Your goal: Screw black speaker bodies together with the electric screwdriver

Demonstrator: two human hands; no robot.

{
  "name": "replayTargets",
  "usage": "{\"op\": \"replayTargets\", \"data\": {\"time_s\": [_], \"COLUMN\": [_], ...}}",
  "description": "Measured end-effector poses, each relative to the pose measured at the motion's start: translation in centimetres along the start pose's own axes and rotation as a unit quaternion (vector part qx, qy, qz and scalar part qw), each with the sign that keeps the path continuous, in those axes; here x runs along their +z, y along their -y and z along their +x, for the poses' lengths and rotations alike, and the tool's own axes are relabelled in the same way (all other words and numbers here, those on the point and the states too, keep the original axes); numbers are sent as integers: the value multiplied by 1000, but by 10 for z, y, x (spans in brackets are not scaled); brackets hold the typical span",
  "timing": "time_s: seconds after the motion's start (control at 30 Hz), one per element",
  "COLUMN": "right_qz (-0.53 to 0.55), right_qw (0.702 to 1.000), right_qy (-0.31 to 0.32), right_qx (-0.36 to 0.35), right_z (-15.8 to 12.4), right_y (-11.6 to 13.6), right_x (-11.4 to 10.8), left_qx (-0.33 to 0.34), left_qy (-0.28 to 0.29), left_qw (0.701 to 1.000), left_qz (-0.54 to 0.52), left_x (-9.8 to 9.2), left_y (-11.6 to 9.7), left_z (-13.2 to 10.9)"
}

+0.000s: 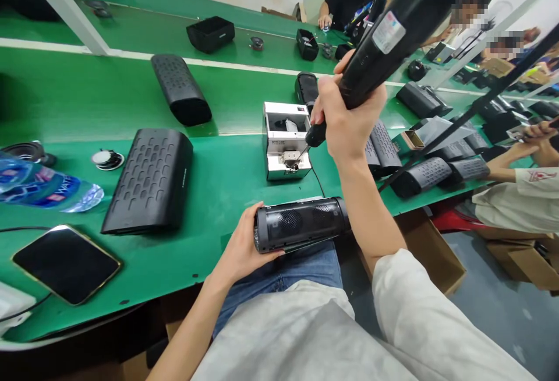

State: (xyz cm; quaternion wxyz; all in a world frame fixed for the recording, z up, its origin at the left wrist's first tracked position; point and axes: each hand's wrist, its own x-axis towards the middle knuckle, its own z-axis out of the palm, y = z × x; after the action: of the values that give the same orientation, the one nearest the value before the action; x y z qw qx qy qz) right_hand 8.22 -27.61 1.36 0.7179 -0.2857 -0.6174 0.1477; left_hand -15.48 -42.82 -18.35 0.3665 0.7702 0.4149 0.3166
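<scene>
My left hand [244,241] is closed around the left end of a black speaker [301,223], which lies on its side at the table's front edge. In my right hand [349,113] is a black electric screwdriver [379,43], gripped by its body and slanting down to the left. Its bit reaches the front of a small white screw feeder [286,142] standing behind the speaker. Whether a screw sits on the bit is too small to tell.
Left of me stand a black speaker housing [148,180], a phone [66,263] and a plastic water bottle [48,183]. More housings [181,90] lie farther back on the green table [227,159]. A co-worker [519,189] sits at the right. An open cardboard box [430,253] is below the edge.
</scene>
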Motion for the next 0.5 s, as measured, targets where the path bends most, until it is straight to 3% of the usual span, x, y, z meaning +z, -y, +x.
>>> {"op": "replayTargets", "data": {"time_s": [0.23, 0.5], "right_qz": [-44, -16], "right_qw": [999, 998], "right_qy": [-13, -42], "right_qx": [14, 43], "right_z": [-4, -4], "right_y": [-15, -5], "right_x": [10, 9], "left_qx": [-6, -11], "left_qy": [-4, -9], "left_qw": [1000, 1000], "left_qz": [4, 12], "left_x": [0, 0], "left_y": [0, -1], "left_z": [0, 0]}}
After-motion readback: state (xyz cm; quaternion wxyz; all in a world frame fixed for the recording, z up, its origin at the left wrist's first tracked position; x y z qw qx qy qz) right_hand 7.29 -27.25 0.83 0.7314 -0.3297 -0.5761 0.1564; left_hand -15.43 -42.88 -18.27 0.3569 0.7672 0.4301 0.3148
